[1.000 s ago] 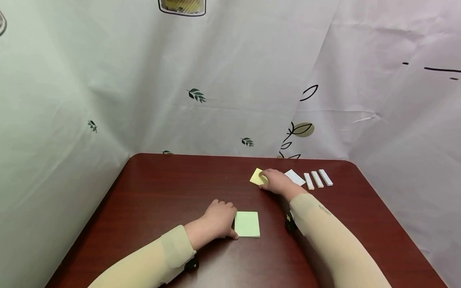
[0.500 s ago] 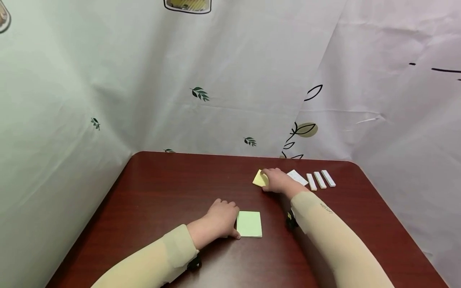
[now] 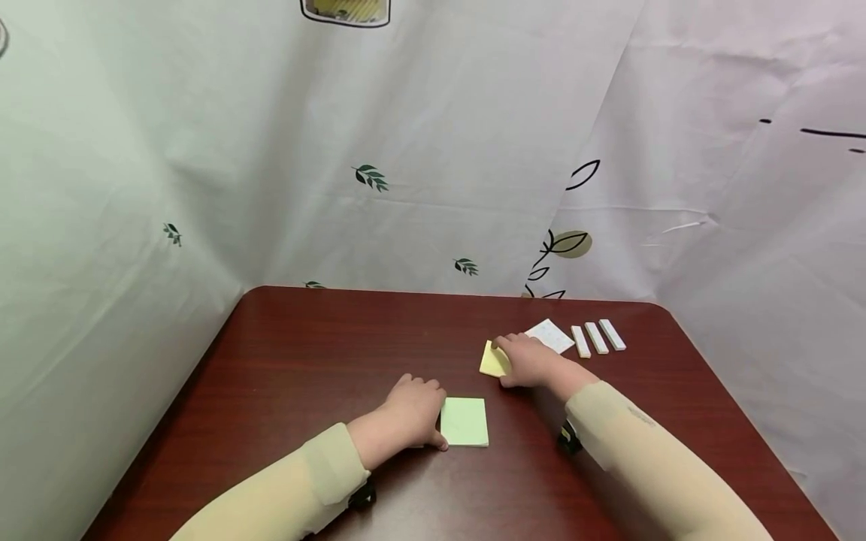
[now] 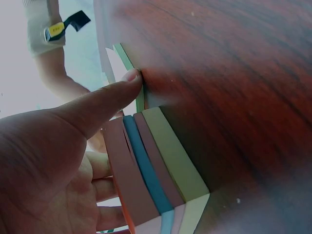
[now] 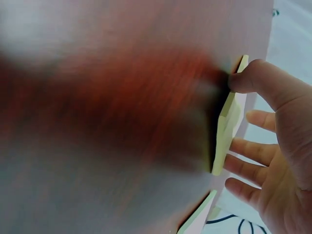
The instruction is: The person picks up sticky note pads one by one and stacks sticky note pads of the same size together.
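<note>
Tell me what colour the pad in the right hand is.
The pad in the right hand is pale yellow; the head view shows it best.

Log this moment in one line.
left hand: touching green pad; right hand: holding yellow pad; coloured pad stack: by left hand

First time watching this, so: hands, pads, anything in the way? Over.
Right hand: pinching yellow pad. Left hand: at coloured stack, thumb by green pad's edge. White note, three white blocks: off right, apparently out of the way.
</note>
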Demonstrator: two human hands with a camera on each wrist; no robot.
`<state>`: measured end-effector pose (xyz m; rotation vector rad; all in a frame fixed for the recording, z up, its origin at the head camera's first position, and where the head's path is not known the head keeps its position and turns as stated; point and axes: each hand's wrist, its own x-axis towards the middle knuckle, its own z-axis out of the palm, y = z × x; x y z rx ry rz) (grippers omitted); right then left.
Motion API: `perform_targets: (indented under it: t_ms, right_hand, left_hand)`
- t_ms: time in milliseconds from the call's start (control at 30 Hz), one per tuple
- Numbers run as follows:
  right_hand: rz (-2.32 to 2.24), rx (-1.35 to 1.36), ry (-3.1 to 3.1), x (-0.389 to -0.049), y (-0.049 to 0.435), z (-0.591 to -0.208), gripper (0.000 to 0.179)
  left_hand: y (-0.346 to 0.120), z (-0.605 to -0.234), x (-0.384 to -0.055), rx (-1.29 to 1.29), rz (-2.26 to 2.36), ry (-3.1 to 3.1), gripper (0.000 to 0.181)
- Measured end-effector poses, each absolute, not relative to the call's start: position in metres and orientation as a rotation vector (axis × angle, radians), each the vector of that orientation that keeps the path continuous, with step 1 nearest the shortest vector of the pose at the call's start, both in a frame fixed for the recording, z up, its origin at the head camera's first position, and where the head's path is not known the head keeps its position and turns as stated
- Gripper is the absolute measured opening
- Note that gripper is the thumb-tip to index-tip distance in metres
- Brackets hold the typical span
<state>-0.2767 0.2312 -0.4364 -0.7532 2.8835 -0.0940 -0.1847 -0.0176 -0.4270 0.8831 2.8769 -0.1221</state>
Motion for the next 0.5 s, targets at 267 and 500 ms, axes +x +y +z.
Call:
perform_targets:
  t_ms: [267, 500]
  right_hand:
    - [-0.087, -0.873, 2.882, -0.248, 0.241, -0.44, 0.059]
    - [-0.11, -0.972, 2.897, -0.218, 0.248, -0.442, 0.054]
  left_hand:
    - [-0.018, -0.427, -0.185, 0.893, -0.105, 2.874, 0.061]
    - [-0.019, -0.427, -0.185, 0.897, -0.101, 2.874, 0.061]
